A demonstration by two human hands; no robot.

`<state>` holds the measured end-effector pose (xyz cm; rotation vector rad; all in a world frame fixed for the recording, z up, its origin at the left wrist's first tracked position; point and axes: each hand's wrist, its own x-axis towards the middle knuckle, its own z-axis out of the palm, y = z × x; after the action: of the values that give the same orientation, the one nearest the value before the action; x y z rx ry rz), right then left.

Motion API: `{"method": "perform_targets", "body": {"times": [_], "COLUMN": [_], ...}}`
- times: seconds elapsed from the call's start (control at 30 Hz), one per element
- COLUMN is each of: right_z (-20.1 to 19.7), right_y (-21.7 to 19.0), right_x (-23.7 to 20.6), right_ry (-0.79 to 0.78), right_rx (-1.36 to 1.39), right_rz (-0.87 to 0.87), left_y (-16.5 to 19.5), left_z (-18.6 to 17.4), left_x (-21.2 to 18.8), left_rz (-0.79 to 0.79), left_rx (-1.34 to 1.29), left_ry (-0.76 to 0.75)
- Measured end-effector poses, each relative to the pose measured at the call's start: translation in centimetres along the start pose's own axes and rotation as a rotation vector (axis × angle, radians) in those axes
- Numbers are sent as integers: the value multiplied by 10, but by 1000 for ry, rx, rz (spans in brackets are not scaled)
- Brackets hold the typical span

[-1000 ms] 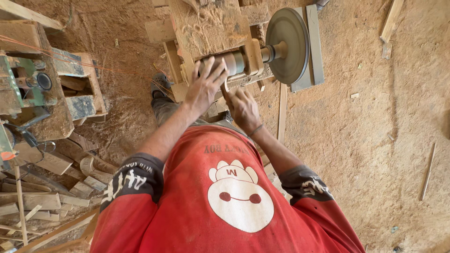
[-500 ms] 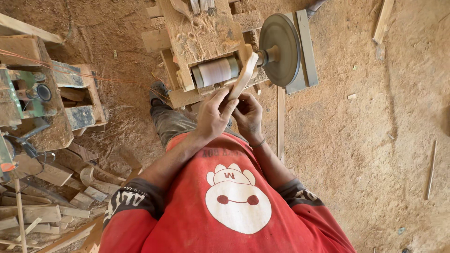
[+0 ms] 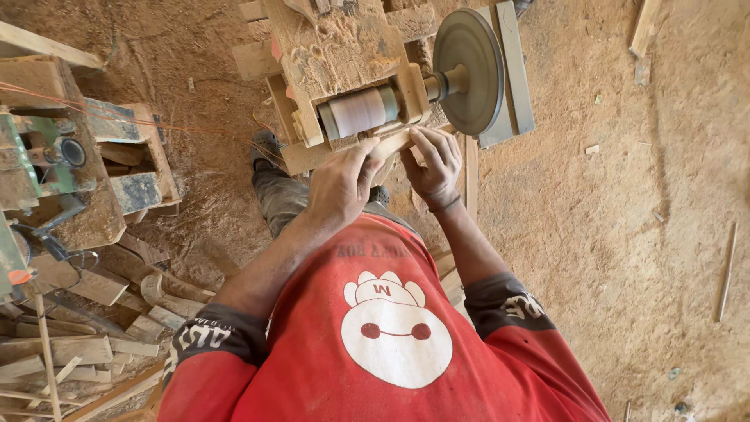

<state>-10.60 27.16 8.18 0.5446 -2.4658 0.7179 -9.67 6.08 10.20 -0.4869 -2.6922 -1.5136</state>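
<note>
At the far left stood a cluttered bench [image 3: 70, 164] with green metal parts, and below it lay a heap of offcuts [image 3: 70, 352] on the ground. The floor [image 3: 625, 234] was packed earth, thick with sawdust. In the middle stood a rough wooden stand [image 3: 336, 47] carrying a sanding drum [image 3: 361, 112], its shaft running right to a grey disc [image 3: 469, 70].

The left hand [image 3: 340, 184] reached forward from a bent arm, palm down, fingers closed over the near end of a wood strip [image 3: 393, 141] that lay just under the drum, against it. The right hand [image 3: 432, 166] sat just beside it, fingers spread and pressed along the strip's other end, the thumb curled under it. Both forearms converged over the red shirt [image 3: 391, 344].
</note>
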Motion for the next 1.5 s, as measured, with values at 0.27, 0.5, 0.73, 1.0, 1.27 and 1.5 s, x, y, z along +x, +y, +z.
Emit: {"method": "perform_targets", "body": {"times": [0.27,0.5,0.73,1.0,1.27,1.5], "right_z": [40,91,101,92,75,68], "right_y": [-8,2,-5,-11,-33,-45], "right_x": [-45,-42,-24,-19,-27,-44], "right_ry": [-234,-290,-269,-305,-293,-278], "right_rx": [258,460,374,350,383,400], "right_rz": [482,875,840,786,877,956], "left_y": [-54,-119,-143,-144,-143,-141], "left_z": [9,46,42,41,44,49], "left_x": [23,45,69,72,46,24], "left_rz": [157,193,242,290,299,303], "left_rx": [371,576,668,805,671,626], "left_ry": [216,-29,-98,-114,-129,-169]}}
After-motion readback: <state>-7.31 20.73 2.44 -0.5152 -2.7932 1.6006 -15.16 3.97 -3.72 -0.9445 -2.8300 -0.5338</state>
